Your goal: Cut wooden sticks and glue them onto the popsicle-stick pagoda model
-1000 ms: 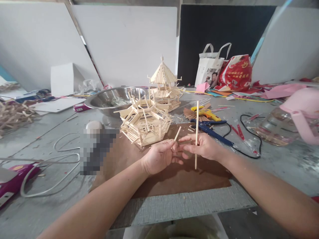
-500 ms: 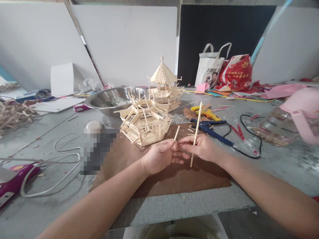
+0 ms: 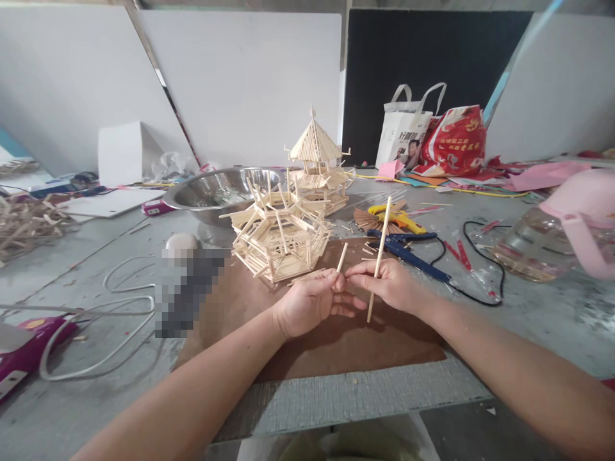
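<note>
My left hand (image 3: 310, 302) pinches a short wooden stick piece (image 3: 341, 257) between thumb and fingers. My right hand (image 3: 391, 285) is closed round a long bamboo stick (image 3: 382, 240) that stands nearly upright, leaning slightly right at the top. The fingertips of both hands meet at the base of the short piece. Both hands hover over a brown cardboard sheet (image 3: 336, 346). Just behind them stands a stick-built pavilion frame (image 3: 278, 234), with a finished stick pagoda (image 3: 314, 163) farther back.
A metal bowl (image 3: 218, 189) sits behind the frame. Blue-handled cutters (image 3: 408, 253), a yellow tool (image 3: 396, 218) and a black cable (image 3: 480, 269) lie to the right. A pink-lidded clear jug (image 3: 562, 234) is far right, a magenta glue gun (image 3: 26, 346) with white cord far left, bags (image 3: 432, 137) at the back.
The long stick in my right hand tilted from upright to leaning right and shifted slightly down. My hands stayed together at the short piece.
</note>
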A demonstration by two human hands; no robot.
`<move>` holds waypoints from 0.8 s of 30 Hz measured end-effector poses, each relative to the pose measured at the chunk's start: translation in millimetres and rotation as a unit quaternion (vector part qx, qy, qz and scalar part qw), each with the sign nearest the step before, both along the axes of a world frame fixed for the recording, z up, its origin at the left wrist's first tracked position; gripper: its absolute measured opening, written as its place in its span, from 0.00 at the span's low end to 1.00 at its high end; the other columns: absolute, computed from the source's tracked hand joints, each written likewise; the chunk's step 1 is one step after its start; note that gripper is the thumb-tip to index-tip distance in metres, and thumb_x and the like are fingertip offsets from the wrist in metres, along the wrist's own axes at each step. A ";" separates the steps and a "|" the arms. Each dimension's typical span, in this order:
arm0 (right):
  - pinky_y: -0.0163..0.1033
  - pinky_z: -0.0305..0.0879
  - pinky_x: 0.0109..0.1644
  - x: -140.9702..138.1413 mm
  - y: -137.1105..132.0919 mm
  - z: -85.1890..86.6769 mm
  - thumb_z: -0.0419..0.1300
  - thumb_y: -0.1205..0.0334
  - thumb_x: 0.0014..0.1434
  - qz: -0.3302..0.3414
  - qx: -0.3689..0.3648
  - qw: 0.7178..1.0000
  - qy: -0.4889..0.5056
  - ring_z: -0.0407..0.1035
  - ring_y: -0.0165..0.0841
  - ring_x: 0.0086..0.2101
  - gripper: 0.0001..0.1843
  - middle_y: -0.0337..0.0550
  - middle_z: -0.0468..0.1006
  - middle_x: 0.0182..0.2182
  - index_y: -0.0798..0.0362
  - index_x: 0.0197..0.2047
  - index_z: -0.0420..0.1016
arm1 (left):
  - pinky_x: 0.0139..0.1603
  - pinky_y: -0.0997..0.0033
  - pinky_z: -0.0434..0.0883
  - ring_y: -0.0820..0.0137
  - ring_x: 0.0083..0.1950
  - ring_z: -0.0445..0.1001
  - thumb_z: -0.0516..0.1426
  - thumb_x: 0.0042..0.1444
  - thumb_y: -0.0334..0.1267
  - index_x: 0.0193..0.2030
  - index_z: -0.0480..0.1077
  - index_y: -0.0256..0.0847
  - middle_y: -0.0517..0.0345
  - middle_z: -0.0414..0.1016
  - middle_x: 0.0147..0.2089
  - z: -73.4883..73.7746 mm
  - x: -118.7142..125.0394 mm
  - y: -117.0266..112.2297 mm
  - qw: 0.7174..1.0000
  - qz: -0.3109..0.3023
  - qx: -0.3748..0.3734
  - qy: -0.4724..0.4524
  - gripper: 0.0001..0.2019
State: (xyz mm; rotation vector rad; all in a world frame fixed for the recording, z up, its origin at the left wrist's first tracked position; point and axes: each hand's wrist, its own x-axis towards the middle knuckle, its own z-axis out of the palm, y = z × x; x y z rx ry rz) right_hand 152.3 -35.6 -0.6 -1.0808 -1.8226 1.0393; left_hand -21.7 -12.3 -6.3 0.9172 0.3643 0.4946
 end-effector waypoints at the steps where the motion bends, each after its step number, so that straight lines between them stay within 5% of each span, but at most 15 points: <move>1: 0.35 0.61 0.39 0.3 0.5 -0.6 0.52 0.56 0.53 -0.005 -0.003 1.000 0.007 0.68 0.30 0.33 0.12 0.40 0.76 0.30 0.53 0.33 0.74 | 0.40 0.64 0.63 0.64 0.39 0.71 0.50 0.52 0.41 0.26 0.61 0.37 0.56 0.69 0.32 0.8 0.8 -0.8 1.000 0.010 0.010 0.006 0.10; 5: 0.31 0.57 0.24 3.1 3.3 -3.7 0.53 0.51 0.51 -0.083 -0.036 0.996 0.026 0.61 0.25 0.20 0.15 0.35 0.66 0.16 0.55 0.30 0.70 | 0.33 0.71 0.64 0.71 0.30 0.70 0.53 0.49 0.41 0.27 0.63 0.36 0.55 0.69 0.32 1.4 5.4 -4.1 0.986 0.086 0.089 0.108 0.09; 8: 0.29 0.46 0.17 4.6 5.4 -5.7 0.55 0.49 0.49 -0.112 -0.071 0.989 0.060 0.51 0.21 0.14 0.16 0.29 0.57 0.13 0.55 0.32 0.67 | 0.27 0.76 0.61 0.77 0.23 0.65 0.53 0.48 0.43 0.27 0.65 0.34 0.57 0.69 0.26 -1.0 8.2 -6.1 0.949 0.108 0.191 0.226 0.12; 15: 0.29 0.48 0.19 2.0 6.4 -8.7 0.57 0.50 0.46 -0.057 -0.059 0.996 0.029 0.52 0.21 0.17 0.17 0.31 0.60 0.17 0.55 0.33 0.65 | 0.23 0.78 0.57 0.78 0.22 0.60 0.50 0.50 0.45 0.25 0.68 0.35 0.62 0.62 0.19 -5.0 7.6 -6.7 0.856 0.059 0.389 0.337 0.14; 24: 0.31 0.54 0.27 0.5 2.0 -10.8 0.59 0.52 0.45 -0.044 0.031 0.998 -0.028 0.58 0.25 0.22 0.13 0.35 0.65 0.20 0.54 0.24 0.68 | 0.23 0.77 0.53 0.77 0.22 0.57 0.49 0.51 0.39 0.19 0.66 0.37 0.62 0.60 0.18 -9.3 8.2 -8.7 0.741 0.069 0.575 0.341 0.14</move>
